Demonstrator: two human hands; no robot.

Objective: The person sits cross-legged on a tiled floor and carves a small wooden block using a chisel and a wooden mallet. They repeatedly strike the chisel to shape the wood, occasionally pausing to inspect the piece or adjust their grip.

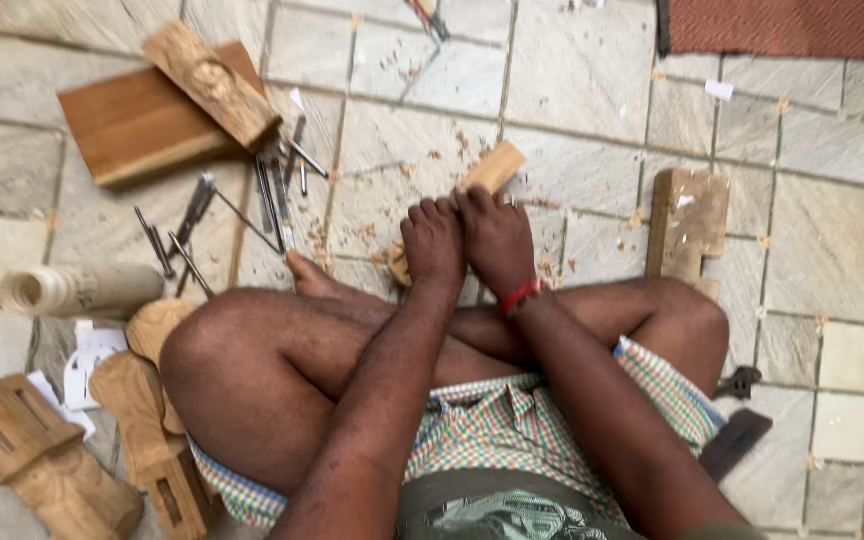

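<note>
Wooden block (492, 168), long axis angled up-right; left hand (433, 245) and right hand (497, 243) fingers closed around it; stone-tiled floor (812, 210), wood chips (422, 160).

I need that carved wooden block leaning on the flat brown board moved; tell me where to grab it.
Grip the carved wooden block across its long plain sides near the raised upper-left end, coming from above. That end sits clear of the flat brown board, while the lower end lies close to the metal chisels.
</note>
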